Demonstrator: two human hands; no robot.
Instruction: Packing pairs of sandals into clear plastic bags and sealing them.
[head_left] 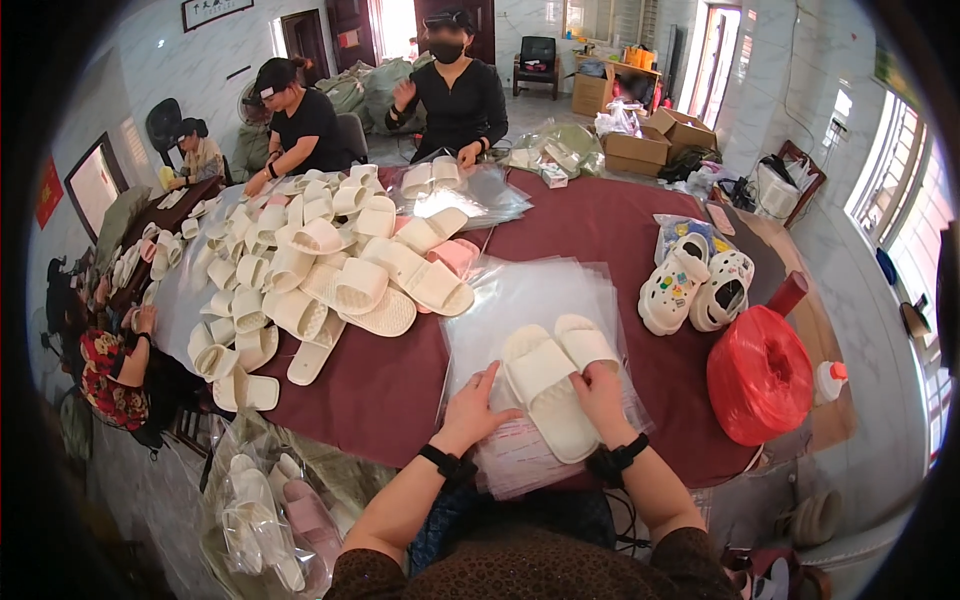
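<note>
A pair of cream slippers (548, 390) lies on a stack of clear plastic bags (480, 330) in front of me, one slipper partly overlapping the other. My left hand (472, 412) is open beside the left slipper, thumb spread away from the fingers and holding nothing. On the other side my right hand (602, 398) grips the pair near the straps, its thumb over the slippers' edge. The tips of its other fingers are partly hidden. Black bands circle both my wrists.
A large heap of cream and pink slippers (340, 270) covers the table's left. To the right stand decorated white clogs (675, 285), a red roll of plastic twine (760, 375) and a small bottle (829, 381). Several people work around the table; bagged slippers (250, 515) lie below left.
</note>
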